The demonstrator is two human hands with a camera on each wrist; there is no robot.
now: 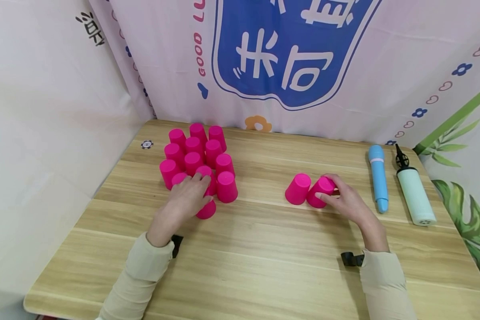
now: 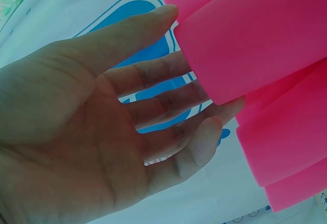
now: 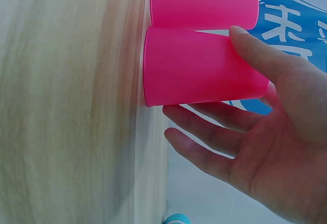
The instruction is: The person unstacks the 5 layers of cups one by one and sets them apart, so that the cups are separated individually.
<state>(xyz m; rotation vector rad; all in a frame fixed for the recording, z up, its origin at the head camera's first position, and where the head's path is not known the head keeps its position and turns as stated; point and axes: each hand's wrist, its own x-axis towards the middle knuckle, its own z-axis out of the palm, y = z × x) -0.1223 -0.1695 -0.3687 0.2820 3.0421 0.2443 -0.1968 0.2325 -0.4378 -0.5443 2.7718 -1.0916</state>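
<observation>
Upside-down pink plastic cups stand in a close cluster at the left of the table. My left hand point(image 1: 184, 195) reaches over the cluster's front, its fingers spread around the narrow top of a pink cup point(image 2: 255, 45); the thumb tip lies by its edge and some fingertips are hidden behind it. Right of centre, my right hand point(image 1: 350, 202) holds another upside-down pink cup point(image 3: 199, 68) between thumb and fingers, its rim at the tabletop. Just left of that cup, a second pink cup point(image 1: 298, 189) stands upside down, almost touching it.
A light-blue microphone-shaped tube point(image 1: 378, 178) and a mint hand pump point(image 1: 416, 195) with black nozzle lie at the table's right. Printed cloth point(image 1: 164, 89) hangs behind the wooden table point(image 1: 244, 266). A small round sticker point(image 1: 147, 144) is at the back left.
</observation>
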